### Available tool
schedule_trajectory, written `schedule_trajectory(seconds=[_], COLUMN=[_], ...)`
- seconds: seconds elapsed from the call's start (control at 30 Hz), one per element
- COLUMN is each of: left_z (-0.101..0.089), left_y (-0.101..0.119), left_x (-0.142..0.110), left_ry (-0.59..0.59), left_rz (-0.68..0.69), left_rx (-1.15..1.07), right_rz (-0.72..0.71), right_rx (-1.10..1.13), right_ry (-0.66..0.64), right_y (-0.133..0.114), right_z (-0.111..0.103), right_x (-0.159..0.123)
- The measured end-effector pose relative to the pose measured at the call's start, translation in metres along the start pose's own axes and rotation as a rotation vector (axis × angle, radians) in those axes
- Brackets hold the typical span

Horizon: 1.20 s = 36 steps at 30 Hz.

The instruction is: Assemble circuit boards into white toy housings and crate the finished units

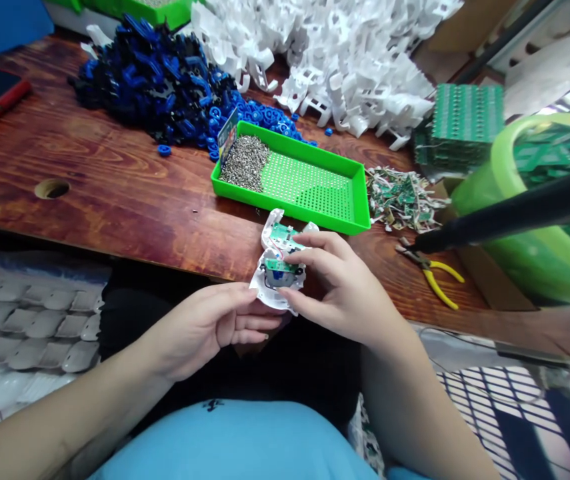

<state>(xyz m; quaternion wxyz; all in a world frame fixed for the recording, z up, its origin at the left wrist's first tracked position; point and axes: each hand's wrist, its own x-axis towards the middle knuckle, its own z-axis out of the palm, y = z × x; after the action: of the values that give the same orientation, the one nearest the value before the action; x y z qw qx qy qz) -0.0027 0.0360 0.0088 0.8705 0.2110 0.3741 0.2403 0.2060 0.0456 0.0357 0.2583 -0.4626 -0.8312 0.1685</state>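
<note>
Both hands meet over the near edge of the dark reddish wooden counter [115, 180], sharing one small white plastic housing with green circuit boards set in it [279, 267]. The left hand [209, 330] supports the housing from below and from the left, its fingers [245, 293] closed against the white shell's lower edge. The right hand [345, 287] comes in from the right, its fingers [309, 257] pinched on the housing, fingertips resting on the green boards. The housing sits just in front of the bright green perforated plastic tray [315, 183], which holds a heap of small silvery screws [245, 162] at its left end. Yellow-handled pliers [432, 270] lie on the counter to the right. Behind the tray spread a pile of blue plastic parts [159, 80] and a pile of white plastic shells [335, 53].
</note>
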Motion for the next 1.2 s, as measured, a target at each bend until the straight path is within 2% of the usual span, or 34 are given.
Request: schedule_trajectory(seconds=[0.1,0.27,0.43,0.53,0.67,0.8,0.93,1.1,1.2], left_z=[0.000,-0.001,0.004,0.007,0.008,0.011,0.013,0.014,0.015], left_y=[0.000,-0.004,-0.011,-0.014,-0.016,-0.019,-0.025,-0.029,-0.029], left_x=[-0.001,-0.006,-0.009,-0.011,-0.013,-0.012,-0.008,-0.005,-0.005], left_ry=[-0.003,-0.077,-0.068,-0.085,-0.088,-0.026,-0.012,0.035,0.050], left_rz=[-0.053,-0.115,-0.027,0.036,0.048,0.046,0.076,0.112,0.140], left_rx=[-0.029,0.026,-0.024,-0.038,-0.100,-0.084,-0.047,-0.025,-0.012], right_rz=[0.011,-0.001,-0.042,-0.071,-0.101,-0.119,-0.124,-0.095,-0.070], right_rx=[0.023,-0.010,-0.188,-0.294,-0.342,-0.310,-0.255,-0.189,-0.159], right_ry=[-0.089,-0.212,-0.313,-0.316,-0.312,-0.308,-0.300,-0.323,-0.291], right_y=[-0.005,-0.019,-0.037,-0.045,-0.048,-0.045,-0.042,-0.041,-0.042], right_z=[-0.005,-0.012,-0.012,-0.009,-0.006,-0.007,-0.008,-0.010,-0.008], right_x=[0.001,0.002,0.002,0.003,0.005,0.004,-0.001,-0.006,-0.007])
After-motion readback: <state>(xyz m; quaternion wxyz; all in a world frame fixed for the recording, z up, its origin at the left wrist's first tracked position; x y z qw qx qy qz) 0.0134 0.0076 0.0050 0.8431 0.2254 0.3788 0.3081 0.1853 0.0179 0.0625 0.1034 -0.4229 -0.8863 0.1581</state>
